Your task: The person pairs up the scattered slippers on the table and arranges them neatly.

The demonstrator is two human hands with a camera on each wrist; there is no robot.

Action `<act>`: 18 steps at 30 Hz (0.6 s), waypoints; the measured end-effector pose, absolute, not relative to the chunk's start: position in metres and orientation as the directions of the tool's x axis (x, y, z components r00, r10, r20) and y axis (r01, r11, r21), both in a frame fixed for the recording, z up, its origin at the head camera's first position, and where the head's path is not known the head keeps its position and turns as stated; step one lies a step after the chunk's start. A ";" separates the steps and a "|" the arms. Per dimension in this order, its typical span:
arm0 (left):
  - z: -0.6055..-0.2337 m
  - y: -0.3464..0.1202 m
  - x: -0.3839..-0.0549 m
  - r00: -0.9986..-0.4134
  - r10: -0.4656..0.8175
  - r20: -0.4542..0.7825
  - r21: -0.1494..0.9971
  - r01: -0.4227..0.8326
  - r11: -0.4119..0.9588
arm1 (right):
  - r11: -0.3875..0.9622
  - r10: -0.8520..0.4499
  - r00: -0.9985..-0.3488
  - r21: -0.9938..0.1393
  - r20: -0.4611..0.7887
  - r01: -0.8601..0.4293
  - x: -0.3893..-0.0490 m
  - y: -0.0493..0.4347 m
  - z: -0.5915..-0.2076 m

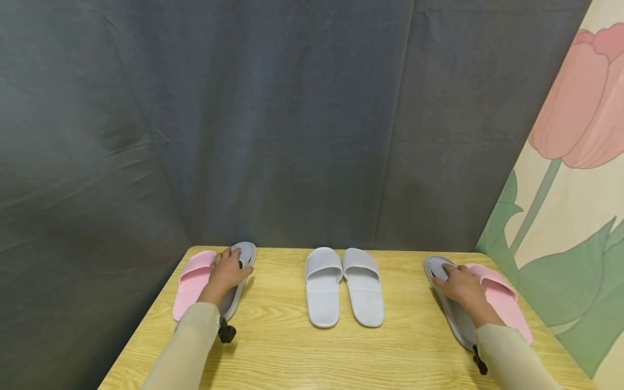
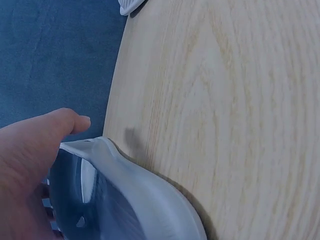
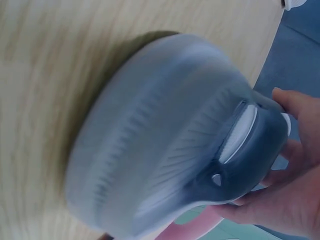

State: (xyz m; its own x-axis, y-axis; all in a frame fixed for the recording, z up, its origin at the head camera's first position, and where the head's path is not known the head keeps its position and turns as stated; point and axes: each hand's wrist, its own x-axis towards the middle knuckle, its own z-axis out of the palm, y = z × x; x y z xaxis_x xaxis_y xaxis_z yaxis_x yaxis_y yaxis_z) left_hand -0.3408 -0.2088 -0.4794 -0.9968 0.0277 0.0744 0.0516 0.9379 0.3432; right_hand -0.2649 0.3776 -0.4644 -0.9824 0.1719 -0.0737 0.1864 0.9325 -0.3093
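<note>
My left grip [image 1: 227,272] lies over the strap end of the left grey slipper [image 1: 236,297], near the far edge of the bench [image 1: 287,357]. The slipper sits beneath my palm, its toe poking out beyond my fingers and its sole running back toward me under my wrist. My thumb sticks out straight, apart from the strap in the left wrist view; my fingers are mostly hidden, so I cannot tell whether they curl round the slipper.

My right grip [image 1: 460,286] holds the right grey slipper [image 1: 455,317] by its strap end, my thumb at the edge near the toe and my fingers round the other side. Its heel stretches back toward me, alongside my wrist and on the inner side of my arm.

On the outer side of each grip is a pink slipper: the left pink slipper [image 1: 192,287] just beside my left grip, the right pink slipper [image 1: 504,303] partly behind my right hand and forearm. Between my grips, well apart from both, a pair of pale grey slippers [image 1: 323,303] lies side by side, toes pointing away from me toward the dark curtain [image 1: 292,124].
</note>
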 end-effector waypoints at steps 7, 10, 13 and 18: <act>-0.486 -0.211 -0.342 -0.998 0.020 0.065 0.328 0.040 0.944 | 0.928 0.183 -0.978 -0.312 -0.095 0.204 -0.266 0.378 -0.467; -0.487 -0.213 -0.342 -0.998 0.018 0.062 0.325 0.037 0.945 | 0.930 0.179 -0.978 -0.303 -0.110 0.205 -0.266 0.377 -0.466; -0.488 -0.214 -0.343 -0.997 0.017 0.069 0.319 0.038 0.947 | 0.936 0.166 -0.979 -0.293 -0.119 0.194 -0.266 0.376 -0.464; -0.487 -0.212 -0.344 -0.996 0.021 0.083 0.283 0.044 0.958 | 0.939 0.158 -0.979 -0.287 -0.127 0.189 -0.266 0.375 -0.463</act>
